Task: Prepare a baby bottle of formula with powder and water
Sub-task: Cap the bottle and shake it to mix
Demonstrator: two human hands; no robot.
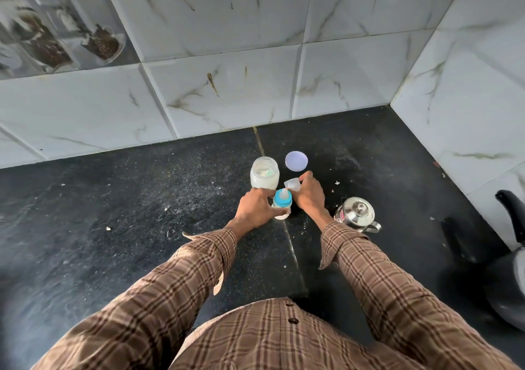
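A baby bottle (282, 199) with a blue collar and clear teat stands upright on the black counter (142, 213). My left hand (255, 207) grips its body from the left. My right hand (309, 192) holds a small clear bottle cap (292, 184) just above and right of the teat. Behind the bottle stands an open jar of white formula powder (264, 172). Its pale round lid (296, 160) lies flat to the right of the jar. A small steel kettle (356, 213) with its lid on sits to the right of my right wrist.
Marble-look tiled walls (255, 85) close the counter at the back and right, forming a corner. A dark pot with a black handle (511, 256) sits at the far right edge. White specks of powder dot the counter.
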